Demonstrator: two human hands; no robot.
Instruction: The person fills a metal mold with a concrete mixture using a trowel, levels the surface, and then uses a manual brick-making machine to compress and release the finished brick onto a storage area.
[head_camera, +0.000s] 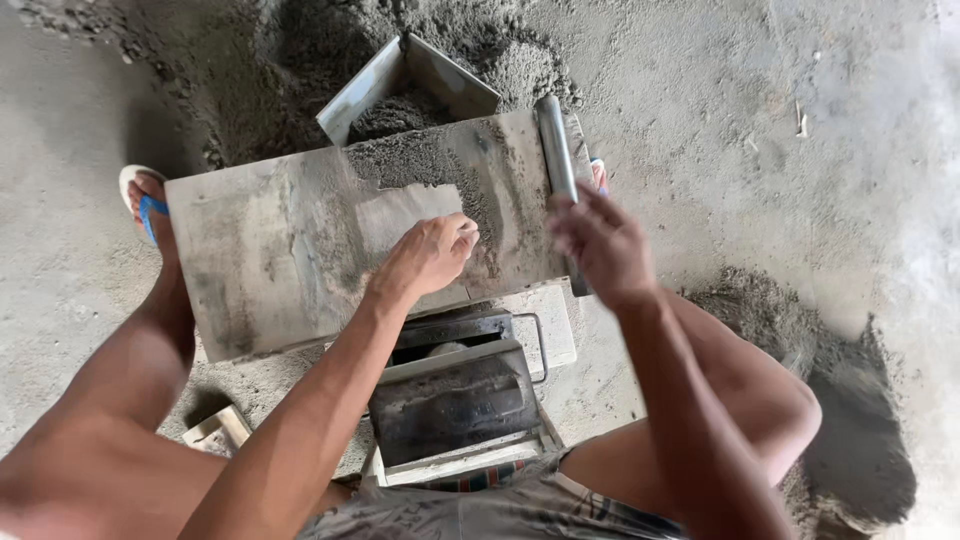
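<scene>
Concrete floor (720, 90) | hands: 2 | board (270, 250): 1 | metal bar (555, 150): 1

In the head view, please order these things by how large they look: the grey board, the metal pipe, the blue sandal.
1. Grey board, by far the largest.
2. Metal pipe, long but thin.
3. Blue sandal, smallest; the leg partly covers it.
</scene>
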